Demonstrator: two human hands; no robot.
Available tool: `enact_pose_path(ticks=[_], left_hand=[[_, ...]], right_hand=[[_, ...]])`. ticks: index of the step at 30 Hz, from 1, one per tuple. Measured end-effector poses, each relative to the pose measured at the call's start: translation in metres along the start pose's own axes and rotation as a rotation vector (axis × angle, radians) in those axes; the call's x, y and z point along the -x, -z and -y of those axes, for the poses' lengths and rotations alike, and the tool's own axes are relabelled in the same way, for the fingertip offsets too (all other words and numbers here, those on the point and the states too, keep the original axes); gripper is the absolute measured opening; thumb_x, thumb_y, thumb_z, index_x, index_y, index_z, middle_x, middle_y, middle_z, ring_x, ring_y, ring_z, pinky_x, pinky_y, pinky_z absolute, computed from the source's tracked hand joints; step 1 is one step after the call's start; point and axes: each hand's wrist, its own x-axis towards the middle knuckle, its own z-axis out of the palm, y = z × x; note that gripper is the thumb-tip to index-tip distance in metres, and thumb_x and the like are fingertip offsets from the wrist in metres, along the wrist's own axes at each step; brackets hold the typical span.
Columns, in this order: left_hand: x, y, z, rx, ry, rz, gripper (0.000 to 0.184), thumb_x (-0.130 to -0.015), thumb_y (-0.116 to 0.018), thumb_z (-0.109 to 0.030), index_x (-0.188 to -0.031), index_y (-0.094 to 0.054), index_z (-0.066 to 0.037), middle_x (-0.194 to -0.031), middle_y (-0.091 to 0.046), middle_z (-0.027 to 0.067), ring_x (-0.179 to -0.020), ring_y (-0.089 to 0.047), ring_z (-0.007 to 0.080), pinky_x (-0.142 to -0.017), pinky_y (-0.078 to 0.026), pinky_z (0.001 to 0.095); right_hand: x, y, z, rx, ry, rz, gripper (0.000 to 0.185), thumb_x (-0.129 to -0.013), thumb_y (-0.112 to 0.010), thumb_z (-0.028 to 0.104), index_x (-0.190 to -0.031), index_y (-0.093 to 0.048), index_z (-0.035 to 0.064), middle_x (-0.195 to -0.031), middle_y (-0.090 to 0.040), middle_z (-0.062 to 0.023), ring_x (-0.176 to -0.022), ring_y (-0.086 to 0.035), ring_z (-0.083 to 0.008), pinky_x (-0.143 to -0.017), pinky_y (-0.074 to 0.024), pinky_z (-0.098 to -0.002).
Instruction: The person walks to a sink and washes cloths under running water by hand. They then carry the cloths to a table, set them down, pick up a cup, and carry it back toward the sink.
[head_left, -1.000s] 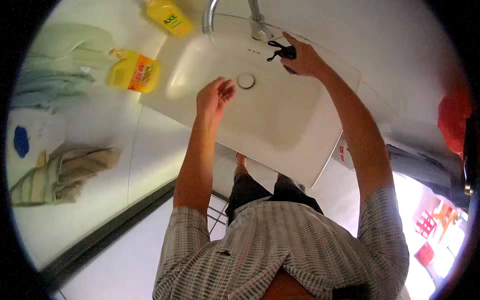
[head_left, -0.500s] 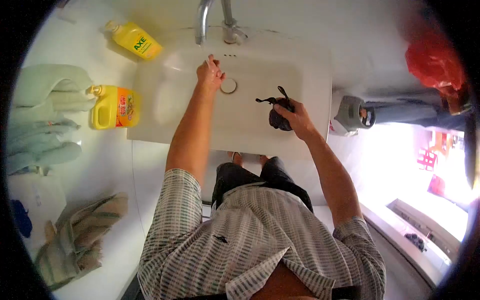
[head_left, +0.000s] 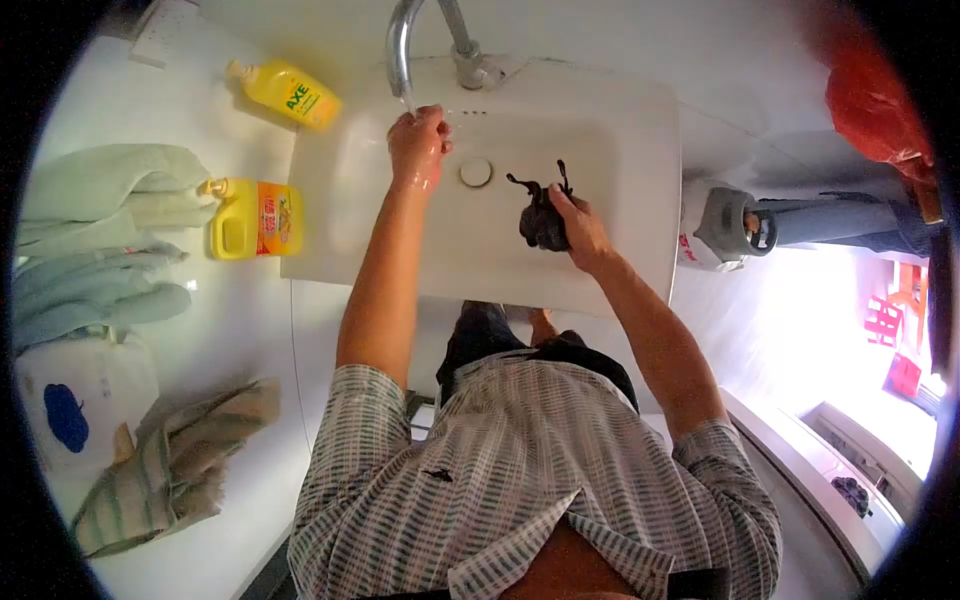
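Under the curved metal faucet, my left hand is wet, with water falling on it and its fingers curled in; whether anything is inside them is hidden. Over the right part of the white sink, my right hand grips a dark bundle with two thin black loops or ends sticking up. The round drain lies between the two hands.
Two yellow pump bottles, one marked AXE and one with an orange label, are left of the sink. Pale green cloths and a striped cloth lie farther left. A grey gas cylinder stands right.
My right hand has come down from beside the faucet base to the sink's right part with the dark bundle. My left hand has moved up under the faucet, into the water.
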Motion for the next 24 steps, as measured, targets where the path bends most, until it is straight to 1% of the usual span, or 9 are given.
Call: enact_pose_path(ticks=[2,4,6,9,12,15,16,21,24], left_hand=[[0.02,0.0,0.007,-0.097,-0.09,-0.183,0.025,-0.09,-0.071,-0.024,-0.098,-0.062,-0.002,-0.084,-0.059,0.006,-0.068,-0.057,0.0153,-0.068,-0.055,0.0382],[0.018,0.025,0.055,-0.297,-0.031,-0.087,0.031,-0.091,-0.07,-0.026,-0.106,-0.061,-0.001,-0.09,-0.06,0.0071,-0.073,-0.058,0.0168,-0.071,-0.056,0.0393],[0.043,0.032,0.071,-0.334,0.096,-0.024,0.041,-0.092,-0.069,-0.03,-0.117,-0.058,0.0,-0.101,-0.06,0.0095,-0.082,-0.06,0.0193,-0.072,-0.057,0.0395],[0.09,0.014,0.08,-0.107,0.234,0.095,0.053,-0.095,-0.065,-0.035,-0.132,-0.051,0.0,-0.124,-0.058,0.0147,-0.099,-0.063,0.0231,-0.073,-0.058,0.0395],[0.099,0.012,0.06,0.129,0.272,0.238,0.049,-0.096,-0.064,-0.034,-0.129,-0.052,0.002,-0.123,-0.059,0.0159,-0.104,-0.065,0.0237,-0.075,-0.058,0.0409],[0.061,0.048,0.076,0.131,0.257,0.176,0.045,-0.098,-0.062,-0.029,-0.126,-0.051,0.004,-0.12,-0.061,0.0163,-0.1,-0.066,0.0236,-0.078,-0.059,0.0407],[0.055,0.051,0.077,0.301,0.218,0.142,0.038,-0.096,-0.061,-0.021,-0.121,-0.051,0.006,-0.114,-0.063,0.0172,-0.091,-0.068,0.024,-0.077,-0.059,0.039],[0.032,0.071,0.052,0.205,0.192,0.026,0.034,-0.092,-0.058,-0.002,-0.123,-0.05,0.009,-0.109,-0.062,0.0184,-0.092,-0.068,0.0262,-0.078,-0.061,0.0384],[0.02,0.083,0.048,0.299,0.254,0.085,0.039,-0.09,-0.054,0.001,-0.128,-0.049,0.009,-0.113,-0.061,0.0194,-0.096,-0.068,0.027,-0.081,-0.061,0.039]], right_hand=[[-0.004,-0.01,-0.001,-0.091,-0.049,0.007,0.076,-0.096,-0.057,0.057,-0.129,-0.052,-0.0109,-0.114,-0.063,-0.0166,-0.101,-0.063,-0.0221,-0.087,-0.0508,-0.0379],[-0.022,-0.019,0.001,-0.149,-0.053,0.011,0.078,-0.097,-0.056,0.058,-0.131,-0.049,-0.012,-0.119,-0.062,-0.0175,-0.105,-0.061,-0.0231,-0.09,-0.0497,-0.0386],[-0.04,-0.027,-0.014,-0.193,-0.033,-0.001,0.078,-0.098,-0.054,0.057,-0.132,-0.047,-0.0128,-0.124,-0.059,-0.0181,-0.108,-0.06,-0.0238,-0.093,-0.0484,-0.039],[-0.036,-0.062,0.005,-0.234,-0.074,-0.034,0.066,-0.101,-0.053,0.05,-0.13,-0.052,-0.0091,-0.124,-0.061,-0.015,-0.112,-0.061,-0.0226,-0.096,-0.0499,-0.037],[-0.051,-0.088,0.001,-0.081,-0.084,0.044,0.062,-0.101,-0.054,0.047,-0.131,-0.053,-0.0077,-0.127,-0.06,-0.0146,-0.116,-0.057,-0.023,-0.099,-0.0477,-0.0365],[-0.059,-0.108,0.013,-0.139,-0.025,0.089,0.053,-0.099,-0.059,0.04,-0.128,-0.056,-0.0048,-0.122,-0.061,-0.0143,-0.111,-0.058,-0.0229,-0.095,-0.0494,-0.0378],[-0.062,-0.113,0.02,-0.088,-0.021,0.078,0.049,-0.098,-0.061,0.035,-0.127,-0.057,-0.0041,-0.12,-0.062,-0.0141,-0.108,-0.059,-0.0227,-0.093,-0.0502,-0.0376],[-0.091,-0.128,0.021,0.146,0.095,-0.036,0.036,-0.088,-0.071,0.017,-0.116,-0.063,-0.0044,-0.103,-0.066,-0.0129,-0.086,-0.063,-0.0213,-0.075,-0.0515,-0.0361],[-0.1,-0.134,0.027,0.156,0.082,-0.069,0.04,-0.085,-0.073,0.013,-0.12,-0.062,-0.0036,-0.105,-0.067,-0.0135,-0.089,-0.065,-0.0221,-0.076,-0.0546,-0.0365]])
